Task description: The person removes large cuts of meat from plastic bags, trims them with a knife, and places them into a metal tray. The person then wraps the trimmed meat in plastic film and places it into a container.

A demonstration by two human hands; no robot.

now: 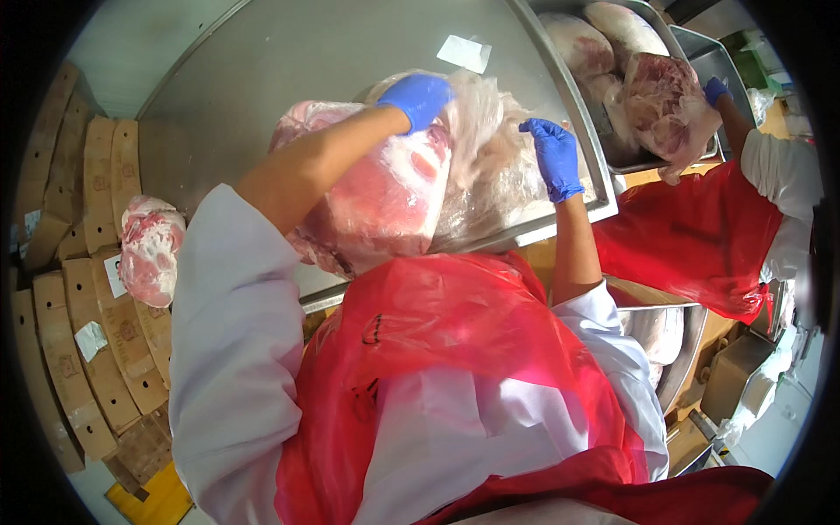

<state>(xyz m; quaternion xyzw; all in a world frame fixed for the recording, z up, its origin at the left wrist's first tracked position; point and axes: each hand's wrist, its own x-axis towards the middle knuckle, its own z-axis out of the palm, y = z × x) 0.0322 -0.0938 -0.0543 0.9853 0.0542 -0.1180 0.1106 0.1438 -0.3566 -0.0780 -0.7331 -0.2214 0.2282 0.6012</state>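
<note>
A large raw bone-in cut of pork, pale pink with white fat, lies on the metal table before me. Over its far right edge reaches my left hand in a blue glove, its fingers closed at the bunched clear plastic bag. The crumpled plastic spreads beside the meat towards the table's right rim. My right hand, also blue-gloved, hovers above that plastic. Its fingers are bent together with the tips near the film; whether they pinch any of it is unclear.
A white paper slip lies farther back. On the left, another meat piece sits by stacked cardboard boxes. To the right, a co-worker's gloved hand touches bagged meat in a metal tub. Their red apron is close to my right arm.
</note>
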